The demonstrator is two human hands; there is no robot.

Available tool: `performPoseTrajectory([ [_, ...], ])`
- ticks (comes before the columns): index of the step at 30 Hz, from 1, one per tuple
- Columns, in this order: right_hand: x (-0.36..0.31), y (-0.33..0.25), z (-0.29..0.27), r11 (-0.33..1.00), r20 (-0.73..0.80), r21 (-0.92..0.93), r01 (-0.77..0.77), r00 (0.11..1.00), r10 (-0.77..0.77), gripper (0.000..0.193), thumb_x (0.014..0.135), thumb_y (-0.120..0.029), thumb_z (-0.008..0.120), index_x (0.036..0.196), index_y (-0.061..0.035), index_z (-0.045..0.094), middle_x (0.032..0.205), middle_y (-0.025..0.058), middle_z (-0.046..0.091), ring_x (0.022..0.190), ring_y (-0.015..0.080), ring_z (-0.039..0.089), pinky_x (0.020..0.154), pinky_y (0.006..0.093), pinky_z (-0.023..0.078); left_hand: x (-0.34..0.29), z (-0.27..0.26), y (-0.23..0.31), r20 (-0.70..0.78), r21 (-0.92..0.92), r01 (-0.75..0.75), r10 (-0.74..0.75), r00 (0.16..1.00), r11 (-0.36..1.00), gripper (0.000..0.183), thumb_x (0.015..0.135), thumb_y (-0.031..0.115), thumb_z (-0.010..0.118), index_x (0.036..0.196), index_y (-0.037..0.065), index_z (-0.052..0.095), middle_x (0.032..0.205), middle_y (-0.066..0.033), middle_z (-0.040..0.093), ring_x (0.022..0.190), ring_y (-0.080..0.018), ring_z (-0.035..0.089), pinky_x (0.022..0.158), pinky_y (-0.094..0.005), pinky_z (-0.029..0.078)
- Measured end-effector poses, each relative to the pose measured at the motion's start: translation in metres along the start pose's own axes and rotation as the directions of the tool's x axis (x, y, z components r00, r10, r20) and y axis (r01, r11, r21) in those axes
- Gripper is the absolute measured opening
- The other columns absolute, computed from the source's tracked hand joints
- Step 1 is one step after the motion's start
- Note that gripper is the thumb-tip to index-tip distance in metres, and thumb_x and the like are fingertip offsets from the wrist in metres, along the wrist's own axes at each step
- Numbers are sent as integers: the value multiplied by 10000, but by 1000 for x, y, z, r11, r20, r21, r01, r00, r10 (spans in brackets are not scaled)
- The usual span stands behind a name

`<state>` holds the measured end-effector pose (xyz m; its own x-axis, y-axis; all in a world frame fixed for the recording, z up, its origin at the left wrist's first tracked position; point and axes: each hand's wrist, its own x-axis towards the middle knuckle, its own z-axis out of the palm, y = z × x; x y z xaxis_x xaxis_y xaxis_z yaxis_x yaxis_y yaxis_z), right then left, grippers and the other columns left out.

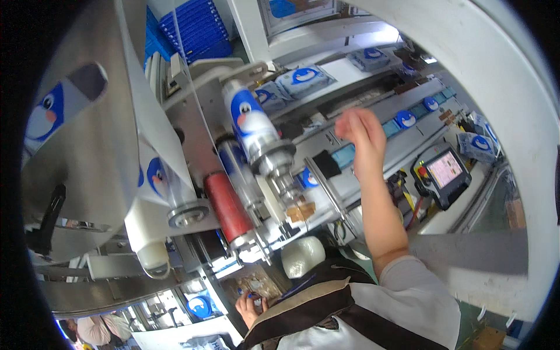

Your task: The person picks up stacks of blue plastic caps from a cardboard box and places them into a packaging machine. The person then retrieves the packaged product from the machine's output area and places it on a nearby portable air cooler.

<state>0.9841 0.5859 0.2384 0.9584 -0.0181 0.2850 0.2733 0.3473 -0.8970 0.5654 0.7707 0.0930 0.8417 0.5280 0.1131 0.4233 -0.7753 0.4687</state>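
My right hand [363, 140] is raised over the packing machine's conveyor [385, 129], with its arm stretched forward. Its fingers are loosely bent, slightly blurred, and no object shows in them. Low in the view, my left hand [249, 309] is at a brown tray [268, 279] containing crumpled clear scraps. Its fingers are curled round a small dark and blue thing too small to name. Between the hands stand a film roller [251, 116] wrapped in blue-and-white printed film, a red roller [227, 205] and a metal shaft end [284, 184].
Printed film [166, 169] runs down at left beside a steel panel [87, 175]. White-and-blue packs [303, 79] lie beyond the conveyor. A control screen [444, 170] stands at right. Blue crates [195, 29] are stacked at the back. A white frame [513, 70] curves along the right.
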Motion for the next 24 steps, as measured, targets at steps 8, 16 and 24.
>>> performPoseTrajectory([
  [8, -186, 46, 2, 945, 347, -267, -191, 896, 279, 212, 924, -163, 502, 1070, -11, 478, 910, 89, 576, 778, 109, 553, 667, 240, 481, -30, -33, -6, -40, 243, -78, 90, 995, 967, 321, 627, 97, 723, 877, 30, 534, 1330, -216, 364, 1169, -443, 346, 947, -541, 315],
  [16, -192, 57, 31, 591, 478, 156, -791, 584, 656, 526, 943, -519, 300, 1016, -39, 500, 714, 79, 562, 527, 102, 490, 453, 214, 376, -35, -54, 4, -35, 295, 22, -12, 999, 955, 309, 654, 60, 695, 930, 55, 556, 1350, -229, 326, 1246, -463, 273, 991, -545, 281],
  [24, -187, 63, 40, 501, 510, 208, -840, 530, 677, 469, 970, -401, 315, 819, -29, 557, 568, -2, 448, 420, 51, 303, 373, 189, 207, -23, -66, -12, -93, 330, 37, -7, 996, 943, 365, 688, 50, 652, 1010, 1, 488, 1336, -275, 315, 1229, -474, 286, 973, -579, 277],
])
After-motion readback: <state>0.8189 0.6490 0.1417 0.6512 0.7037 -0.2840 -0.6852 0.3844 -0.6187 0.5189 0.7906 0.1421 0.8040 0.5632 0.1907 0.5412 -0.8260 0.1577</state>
